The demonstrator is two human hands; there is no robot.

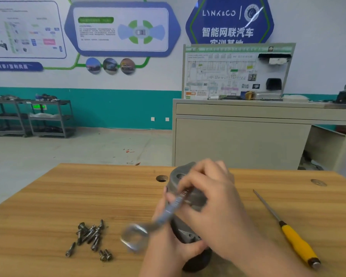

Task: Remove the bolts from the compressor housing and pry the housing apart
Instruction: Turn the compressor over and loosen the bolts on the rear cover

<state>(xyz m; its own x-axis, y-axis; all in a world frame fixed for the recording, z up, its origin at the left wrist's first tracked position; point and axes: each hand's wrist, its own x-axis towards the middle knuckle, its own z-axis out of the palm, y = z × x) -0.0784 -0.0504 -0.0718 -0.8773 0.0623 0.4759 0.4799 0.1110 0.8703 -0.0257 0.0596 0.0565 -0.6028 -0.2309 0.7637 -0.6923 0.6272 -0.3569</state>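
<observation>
— Looking from the head view: where's the compressor housing [188,188]?

— Mid-table, under both hands. Right hand [212,196] grips the wrench [158,216], whose long axis slants toward the loose bolts [90,236] left of the housing.

— Left hand [168,246]?

— Curled round the housing's near end, steadying. Screwdriver [288,228] lies right.

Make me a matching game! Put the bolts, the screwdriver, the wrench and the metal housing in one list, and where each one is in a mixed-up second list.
Things:
1. bolts
2. screwdriver
3. wrench
4. compressor housing

Places:
A. lying alone on the table's right side
B. gripped in the right hand
C. steadied between both hands, left hand below
D. heaped on the table, left side

Pairs: 1-D, 2-A, 3-B, 4-C
</observation>
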